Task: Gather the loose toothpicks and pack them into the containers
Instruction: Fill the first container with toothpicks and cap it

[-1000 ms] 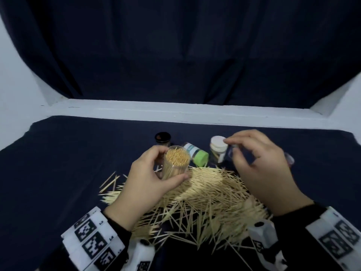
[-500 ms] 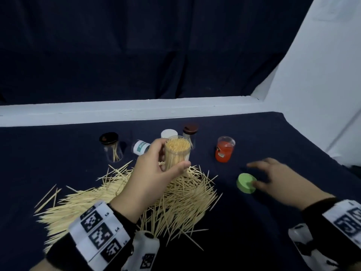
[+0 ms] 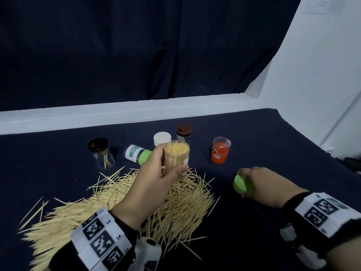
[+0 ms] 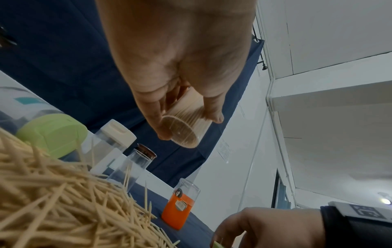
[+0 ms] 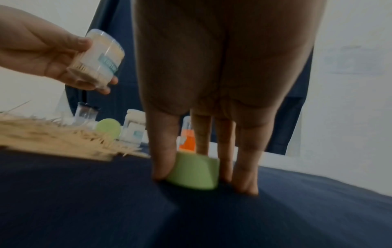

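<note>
Loose toothpicks (image 3: 109,200) sprawl in a pale, tangled heap across the near left of the dark-clothed table (image 3: 273,145). Above the heap, the left hand (image 3: 154,184) wraps a clear container (image 3: 176,156) packed full of upright toothpicks, holding it upright and lidless, apparently ready for closing. To the right, the right hand (image 3: 267,185) pinches a green cap (image 3: 241,183) just at the cloth, thumb one side and fingers the other, likely meant for that open container. Other containers stand farther back.
</note>
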Motion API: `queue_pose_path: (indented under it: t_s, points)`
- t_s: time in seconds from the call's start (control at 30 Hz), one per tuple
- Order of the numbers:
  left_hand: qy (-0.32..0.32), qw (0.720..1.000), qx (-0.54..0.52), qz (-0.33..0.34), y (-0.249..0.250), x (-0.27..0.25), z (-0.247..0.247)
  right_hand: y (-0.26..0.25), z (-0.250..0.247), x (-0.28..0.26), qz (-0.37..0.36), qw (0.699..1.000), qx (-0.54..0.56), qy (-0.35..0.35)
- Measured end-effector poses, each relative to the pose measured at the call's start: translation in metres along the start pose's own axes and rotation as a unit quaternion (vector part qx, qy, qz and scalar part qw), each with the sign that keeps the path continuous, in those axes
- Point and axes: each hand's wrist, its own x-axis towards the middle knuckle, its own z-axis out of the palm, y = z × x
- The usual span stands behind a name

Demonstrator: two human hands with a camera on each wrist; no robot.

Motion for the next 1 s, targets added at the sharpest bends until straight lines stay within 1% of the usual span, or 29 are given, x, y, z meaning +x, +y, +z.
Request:
queue_pose_path:
  t_s: [0.03,0.1,0.17,0.23,0.3,0.33,0.37,0.4,0.47,0.57,0.7,0.8,1.0]
  points:
    - [0.004,1.0,-0.007,0.0,-0.001,0.0,-0.001,-0.001,-0.003,0.001,0.011,1.0,0.018,0.01]
    - [0.012,0.999,-0.034,-0.004,-0.003,-0.001,-0.002,-0.005,-0.012,0.002,0.032,0.993,0.097,0.054]
    - [0.014,0.998,-0.063,-0.01,-0.004,-0.003,-0.003,-0.015,-0.025,-0.002,0.016,0.969,0.211,0.126]
    - [0.008,0.997,-0.08,-0.016,-0.005,-0.004,-0.005,-0.035,-0.04,-0.009,-0.043,0.928,0.326,0.174]
    - [-0.003,0.994,-0.111,-0.017,-0.006,-0.004,-0.006,-0.058,-0.052,-0.018,-0.111,0.882,0.42,0.185]
    - [-0.009,0.991,-0.129,-0.018,-0.007,-0.004,-0.006,-0.069,-0.057,-0.022,-0.138,0.863,0.451,0.181]
    - [-0.015,0.989,-0.146,-0.019,-0.008,-0.004,-0.006,-0.077,-0.06,-0.024,-0.161,0.851,0.469,0.172]
    - [-0.022,0.986,-0.162,-0.022,-0.008,-0.004,-0.006,-0.084,-0.063,-0.025,-0.18,0.847,0.474,0.161]
    - [-0.042,0.98,-0.191,-0.031,-0.01,-0.005,-0.007,-0.092,-0.066,-0.023,-0.211,0.852,0.459,0.136]
    - [-0.063,0.97,-0.232,-0.041,-0.013,-0.007,-0.009,-0.096,-0.067,-0.021,-0.24,0.871,0.415,0.107]
    - [-0.046,0.949,-0.308,-0.057,-0.015,-0.006,-0.009,-0.102,-0.072,-0.025,-0.267,0.881,0.379,0.09]
    - [-0.044,0.946,-0.317,-0.048,-0.014,-0.008,-0.01,-0.106,-0.076,-0.027,-0.28,0.885,0.359,0.094]
    - [-0.043,0.945,-0.321,-0.046,-0.007,-0.01,-0.012,-0.108,-0.084,-0.028,-0.32,0.881,0.339,0.079]
